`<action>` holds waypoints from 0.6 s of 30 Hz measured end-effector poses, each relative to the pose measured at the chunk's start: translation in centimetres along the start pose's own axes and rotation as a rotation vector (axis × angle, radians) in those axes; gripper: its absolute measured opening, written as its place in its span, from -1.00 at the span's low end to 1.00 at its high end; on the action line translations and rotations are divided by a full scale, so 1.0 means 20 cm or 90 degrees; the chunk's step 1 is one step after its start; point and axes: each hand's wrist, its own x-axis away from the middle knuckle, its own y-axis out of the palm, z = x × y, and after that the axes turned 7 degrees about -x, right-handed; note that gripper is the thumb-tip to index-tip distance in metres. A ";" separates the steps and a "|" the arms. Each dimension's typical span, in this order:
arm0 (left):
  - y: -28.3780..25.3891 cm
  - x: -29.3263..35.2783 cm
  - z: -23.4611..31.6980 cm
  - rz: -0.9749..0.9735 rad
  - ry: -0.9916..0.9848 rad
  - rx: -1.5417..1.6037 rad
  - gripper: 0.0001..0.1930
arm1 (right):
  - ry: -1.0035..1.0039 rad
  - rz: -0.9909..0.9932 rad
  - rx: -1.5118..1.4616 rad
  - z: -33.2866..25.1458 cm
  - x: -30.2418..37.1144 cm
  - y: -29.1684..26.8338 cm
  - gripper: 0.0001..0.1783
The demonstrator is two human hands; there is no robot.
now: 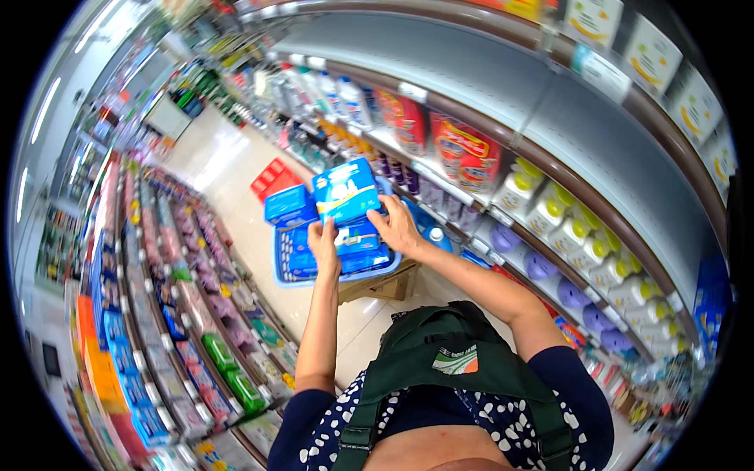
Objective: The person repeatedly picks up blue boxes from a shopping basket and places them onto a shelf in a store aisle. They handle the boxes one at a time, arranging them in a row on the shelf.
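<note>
Step in hand, as judged: handling one blue pack [344, 193] with both hands over the blue basket [279, 262]. Left hand [323, 242]: grasping the pack at its near left corner, thumb on top; underside fingers hidden. Right hand [397, 228]: fingers closed about the pack's near right edge. Pack position: just beyond the left hand, ahead and left of the right hand, above other blue packs [360, 238] in the basket. Another pack [289, 206] lies beyond and left of the left hand, by the basket's far left rim.

Orientation: printed face up, toward the wearer; long axis runs left to right between the hands, right end angled farther away. Judgement: any next move calls for a steady two-handed grip, clear of the neighbouring packs.
</note>
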 end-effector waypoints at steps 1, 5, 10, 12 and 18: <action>0.04 0.09 0.07 -0.027 0.033 0.099 -0.78 | -0.029 0.031 -0.050 -0.11 0.06 -0.09 -0.53; 0.23 0.45 0.32 -0.244 0.157 0.180 -0.60 | -0.185 0.176 0.040 -0.38 0.37 -0.52 -0.65; 0.57 0.88 0.46 -0.411 0.262 0.077 -0.20 | -0.265 0.360 0.204 -0.67 0.80 -1.03 -0.48; 0.76 1.01 0.48 -0.502 0.341 0.016 -0.28 | -0.327 0.412 0.330 -0.77 0.95 -1.24 -0.42; 1.40 1.50 0.88 -0.694 0.654 -0.034 -0.18 | -0.323 0.594 0.532 -0.96 1.37 -1.78 -0.55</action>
